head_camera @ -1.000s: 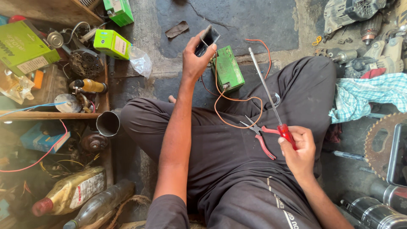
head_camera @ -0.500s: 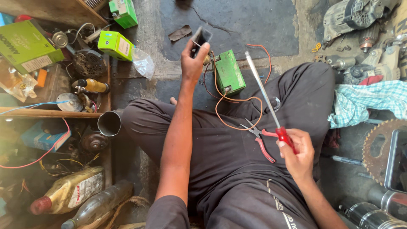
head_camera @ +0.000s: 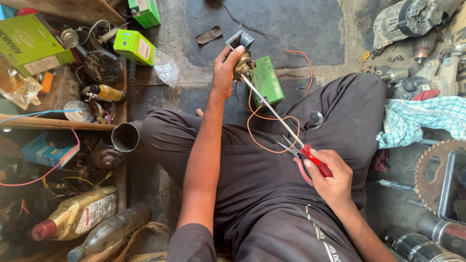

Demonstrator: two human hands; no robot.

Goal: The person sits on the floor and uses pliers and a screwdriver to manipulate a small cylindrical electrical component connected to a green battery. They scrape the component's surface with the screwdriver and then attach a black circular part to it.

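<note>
2 hands at work: left hand (head_camera: 224, 73) grips a small metal part (head_camera: 241, 57) out over the floor, fingers wrapped shut. Right hand (head_camera: 331, 182) clasps a red-handled screwdriver (head_camera: 281, 120) near the lap; its shaft slants up-left, tip touching the part.

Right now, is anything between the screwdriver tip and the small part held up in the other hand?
Nothing visible. The screwdriver in the right hand runs clear above the orange wire, its tip at the small metal part held by the left hand.
</note>
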